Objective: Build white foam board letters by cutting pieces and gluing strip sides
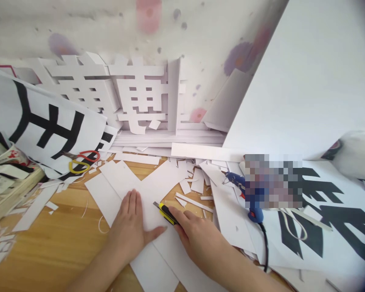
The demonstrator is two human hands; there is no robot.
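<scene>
My left hand point(128, 225) lies flat on white foam board pieces point(164, 182), fingers together and thumb stretched out to the right. In my right hand point(197, 233) is a yellow and black utility knife point(168, 213), its blade showing and pointing up and left. The blade tip is over the white board just right of my left fingers; whether it touches the surface I cannot tell. Overlapping strips of the board run crosswise under both hands.
A blue glue gun point(255, 211) with a black cord rests at right on white sheets. Scissors point(79, 162) with red and yellow handles lie at left by a printed sheet point(45, 117). Cut-out white characters point(140, 89) lean on the wall. Scraps litter the wooden table point(67, 219).
</scene>
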